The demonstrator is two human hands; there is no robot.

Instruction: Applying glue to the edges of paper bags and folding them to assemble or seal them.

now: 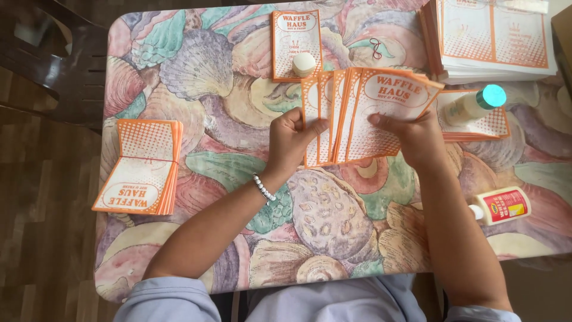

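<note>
Both my hands hold a fanned bunch of orange-and-white paper sleeves (363,113) above the middle of a table covered in a shell-patterned cloth (196,77). My left hand (289,140), with a white bead bracelet at the wrist, pinches the fan's left edge with the thumb on top. At the fan's right side, my right hand (417,140) grips with its fingers over the front sleeve.
A banded stack of the same sleeves (140,167) lies at the left. One flat sleeve with a white cap (304,62) on it sits at the back. A tall pile of sheets (494,36) stands back right. Two glue bottles (476,104) (500,206) lie at the right. A dark chair (53,53) stands left.
</note>
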